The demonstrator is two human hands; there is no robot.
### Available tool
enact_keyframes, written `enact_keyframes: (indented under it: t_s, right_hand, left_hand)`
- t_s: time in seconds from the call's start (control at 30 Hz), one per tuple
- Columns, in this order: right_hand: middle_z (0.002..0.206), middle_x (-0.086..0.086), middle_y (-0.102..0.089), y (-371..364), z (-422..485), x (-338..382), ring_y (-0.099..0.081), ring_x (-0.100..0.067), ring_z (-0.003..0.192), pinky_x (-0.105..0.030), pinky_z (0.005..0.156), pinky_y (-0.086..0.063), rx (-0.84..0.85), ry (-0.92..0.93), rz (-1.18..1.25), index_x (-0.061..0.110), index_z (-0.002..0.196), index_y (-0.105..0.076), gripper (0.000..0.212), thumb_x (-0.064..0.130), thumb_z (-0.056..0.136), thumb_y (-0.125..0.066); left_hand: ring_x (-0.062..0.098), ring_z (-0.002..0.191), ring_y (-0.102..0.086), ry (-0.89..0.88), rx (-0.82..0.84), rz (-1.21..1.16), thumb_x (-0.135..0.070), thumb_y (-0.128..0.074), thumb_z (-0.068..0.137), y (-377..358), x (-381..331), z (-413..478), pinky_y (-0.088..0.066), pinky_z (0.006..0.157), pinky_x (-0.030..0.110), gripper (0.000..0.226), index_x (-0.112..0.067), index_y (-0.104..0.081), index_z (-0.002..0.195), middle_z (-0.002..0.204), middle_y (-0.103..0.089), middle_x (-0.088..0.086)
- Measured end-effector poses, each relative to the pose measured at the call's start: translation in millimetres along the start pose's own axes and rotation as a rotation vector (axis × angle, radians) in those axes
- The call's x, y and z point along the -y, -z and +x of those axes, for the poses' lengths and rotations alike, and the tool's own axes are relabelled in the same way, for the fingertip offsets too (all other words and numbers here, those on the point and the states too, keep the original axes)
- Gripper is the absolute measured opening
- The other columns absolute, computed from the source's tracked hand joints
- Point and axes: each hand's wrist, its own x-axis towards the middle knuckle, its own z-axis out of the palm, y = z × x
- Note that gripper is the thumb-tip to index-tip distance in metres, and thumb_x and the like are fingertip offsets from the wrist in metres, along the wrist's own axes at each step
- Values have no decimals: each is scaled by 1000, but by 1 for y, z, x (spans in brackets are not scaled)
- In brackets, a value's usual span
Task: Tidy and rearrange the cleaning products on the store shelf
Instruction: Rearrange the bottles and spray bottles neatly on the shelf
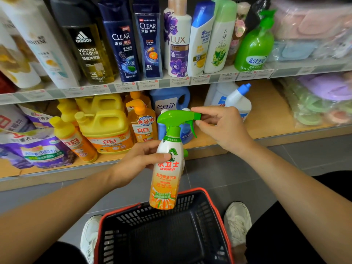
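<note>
**Low wooden shelf ahead, spray bottle upright between both hands**

A store aisle with a grey tiled floor faces a two-tier rack. Its lower wooden shelf [266,115] carries yellow handled plastic jugs [106,122], an orange pump bottle [142,122], a blue detergent jug [169,101] and a white angled-neck bottle with a blue cap [238,100].

Near the person, in front of that shelf, hangs the white-and-orange plastic spray bottle with a green trigger head [165,178]. It touches no shelf, and its base hangs over the far rim of a black mesh basket with a red rim [192,204] standing on the floor.

The left hand [141,161] is curled round the bottle's shoulder just under the green collar, thumb across the label, and appears to carry the weight. The right hand [219,124] pinches only the nozzle tip between thumb and forefinger, its other fingers loosely bent.

The bottle's long axis runs close to vertical, base nearest the person and head towards the shelf, with the nozzle pointing right. The shelf lies beyond the bottle and slightly above its base. Bare board shows to the right of the blue jug, on the right hand's side, so setting the bottle down there probably means a forward, rightward reach with the left hand keeping it upright.
</note>
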Motion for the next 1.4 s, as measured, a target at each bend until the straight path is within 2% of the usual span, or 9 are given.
enact_keyframes:
  t_s: [0.17,0.27,0.37,0.53,0.8,0.93,1.1,1.27,1.4]
  right_hand:
    - [112,1,-72,-8,-2,-2,-71,-8,100,-21,84,-56,69,-189,238,18,135,-56,55,-11,88,-59]
    - [116,-12,-71,-15,-9,-5,-72,-24,101,-39,83,-60,158,-396,419,16,128,-58,45,-8,90,-59]
    - [118,-10,-69,-25,-20,-7,-69,-21,105,-44,90,-58,355,-491,435,22,118,-62,40,5,82,-71]
    - [123,-11,-68,-43,-28,-4,-67,-26,112,-41,95,-56,449,-470,494,14,132,-54,67,12,69,-78]
    - [115,-6,-72,-57,-34,-8,-69,-24,108,-51,93,-56,358,-426,470,26,128,-52,82,29,57,-92]
    - [116,-6,-71,-56,-36,-7,-68,-25,110,-48,92,-57,361,-405,458,26,127,-55,78,23,59,-93]
    - [127,-17,-66,-54,-38,-4,-62,-32,120,-49,100,-51,493,-470,600,12,135,-53,70,2,71,-82]
    - [134,-24,-60,-53,-41,1,-59,-35,120,-50,104,-47,567,-544,777,7,134,-54,57,5,78,-68]
    - [127,-17,-66,-59,-41,1,-63,-34,118,-50,101,-51,500,-505,702,12,130,-59,56,11,76,-75]
  left_hand:
    - [23,101,-74,-41,-30,1,-28,-72,81,-3,-3,1,-62,79,31,39,-19,-69,119,111,-77,5]
    - [23,101,-74,-65,-93,-52,-26,-75,79,-4,-7,2,-60,75,29,44,-13,-68,120,112,-76,7]
    - [22,102,-74,-85,-167,-67,-28,-82,77,-5,-11,3,-61,79,32,49,-11,-66,121,112,-76,7]
    - [21,99,-75,-113,-290,-117,-34,-80,72,-5,-17,3,-60,71,28,52,-12,-66,117,109,-77,5]
    - [15,94,-73,-115,-315,-125,-44,-81,74,-8,-20,4,-60,73,32,41,-17,-73,104,102,-76,1]
    - [12,89,-68,-264,-334,-139,-35,-72,82,0,-37,6,-55,74,28,21,-22,-77,98,97,-75,-1]
    - [12,96,-72,-312,-261,-239,-19,-66,84,2,-41,10,-57,80,24,32,-13,-70,115,105,-78,0]
    - [8,86,-71,-270,-244,-295,-20,-67,81,4,-40,11,-56,76,22,23,-16,-69,104,95,-77,-5]
    - [6,74,-71,-322,-339,-293,-12,-73,81,5,-40,12,-55,66,19,20,-10,-70,100,82,-77,-5]
